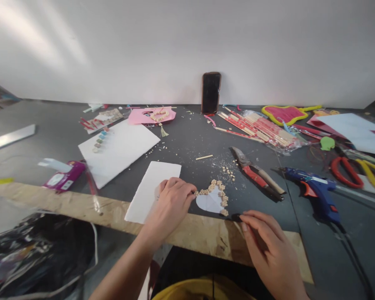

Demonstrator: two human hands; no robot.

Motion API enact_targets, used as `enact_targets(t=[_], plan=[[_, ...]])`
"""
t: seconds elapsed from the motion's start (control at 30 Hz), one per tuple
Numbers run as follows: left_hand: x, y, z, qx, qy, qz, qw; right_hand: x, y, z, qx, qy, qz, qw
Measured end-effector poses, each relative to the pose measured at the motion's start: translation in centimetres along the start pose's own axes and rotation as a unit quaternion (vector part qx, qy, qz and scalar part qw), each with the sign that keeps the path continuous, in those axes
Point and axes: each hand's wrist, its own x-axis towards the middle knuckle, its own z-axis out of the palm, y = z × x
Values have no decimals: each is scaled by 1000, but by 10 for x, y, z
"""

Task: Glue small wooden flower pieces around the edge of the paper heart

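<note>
A small white heart-shaped paper cutout (pixel 208 201) lies near the table's front edge, with tan bead-like pieces (pixel 220 186) lining its top and right side. My left hand (pixel 173 200) rests over a white paper sheet (pixel 156 179), its fingers closed in a pinch at the left end of the bead row. Whatever is between those fingertips is too small to make out. To the right of the heart, my right hand (pixel 267 246) hovers by the table edge. Its thumb and index tips are nearly together, and anything they hold cannot be made out.
Pruning shears (pixel 258 175) and a blue glue gun (pixel 318 187) lie to the right, beside red-handled scissors (pixel 346 173). A phone (pixel 211 92) stands against the wall. Wrapped chopsticks (pixel 256 129) lie behind. Loose bits (pixel 228 171) are scattered mid-table; a purple box (pixel 65 177) sits left.
</note>
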Motion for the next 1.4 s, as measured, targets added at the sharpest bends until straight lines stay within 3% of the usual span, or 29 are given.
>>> enact_targets(t=[1.4], plan=[[-2,1,1,18,16,0,1000,-1,-1,1,7,-12,12,1000]])
